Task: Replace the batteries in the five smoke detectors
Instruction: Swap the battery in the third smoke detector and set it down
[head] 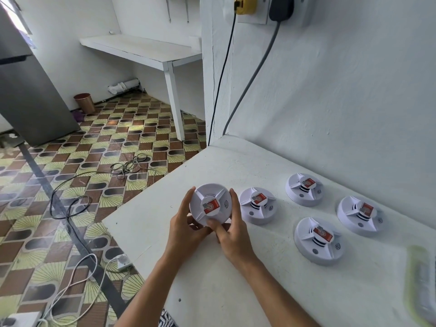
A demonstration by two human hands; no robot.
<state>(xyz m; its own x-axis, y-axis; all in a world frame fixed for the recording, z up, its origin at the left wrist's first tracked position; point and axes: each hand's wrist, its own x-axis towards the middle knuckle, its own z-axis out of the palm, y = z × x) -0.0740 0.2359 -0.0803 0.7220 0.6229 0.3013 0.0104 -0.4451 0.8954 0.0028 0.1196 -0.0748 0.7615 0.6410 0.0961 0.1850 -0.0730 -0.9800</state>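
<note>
Item: white smoke detector, lifted over the counter's left part, gripped by my left hand and right hand. Four other detectors lie right, on the counter.

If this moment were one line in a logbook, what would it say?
left hand + right hand: gripping one smoke detector | lifted off counter | four other detectors: lying on counter | cover: still closed

No wording can be read anywhere. Each of the five smoke detectors carries a red-and-white sticker on its middle, such as the sticker on the held detector, but its print is too small and blurred.
</note>
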